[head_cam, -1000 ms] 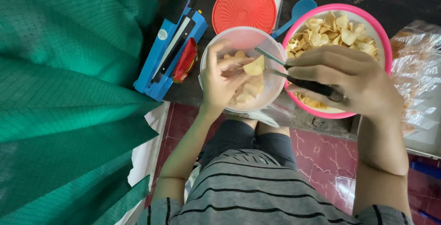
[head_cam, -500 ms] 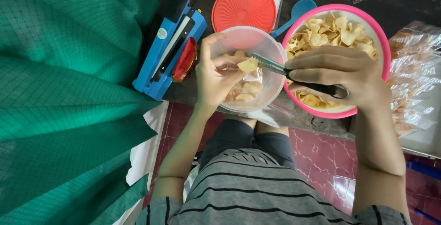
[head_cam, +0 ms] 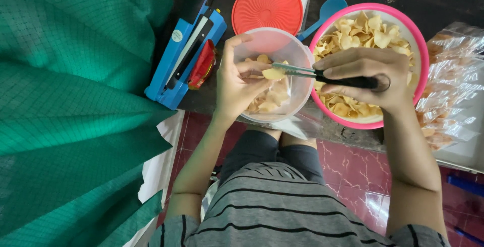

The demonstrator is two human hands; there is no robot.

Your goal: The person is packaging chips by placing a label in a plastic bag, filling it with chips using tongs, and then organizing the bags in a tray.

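Metal tongs (head_cam: 322, 75) with black handles sit squeezed in the right hand (head_cam: 368, 75), their tips pinching one pale yellow chip (head_cam: 274, 73) over the mouth of a clear plastic container (head_cam: 297, 55). The right hand's fingers are curled tight around the handles, pressing them together, with a ring-shaped end of the tool showing just past the knuckles.

Beside the pinched chip, the left hand (head_cam: 239, 83) wraps around the container's near wall, thumb up along the rim and fingers reaching inside, touching the chip or very close to it. More chips (head_cam: 267, 100) lie heaped in the container just below the tong tips.

Behind the right hand, directly under it, stands a pink-rimmed bowl (head_cam: 421, 58) piled with the same chips. Beyond the grip, farther from the person, a round red lid (head_cam: 267, 6) lies flat, and a light blue spoon (head_cam: 327, 11) pokes out between the lid and the bowl. To the left of the holding hand rests a blue sealing machine (head_cam: 176, 60) with a small red object (head_cam: 203, 65) against its side, and green mesh cloth (head_cam: 65, 100) beyond that. Off past the right wrist, clear bags of chips (head_cam: 451, 85) are stacked. Below the grip, the person's striped shirt (head_cam: 282, 211) and a red tiled floor (head_cam: 348, 171) show.
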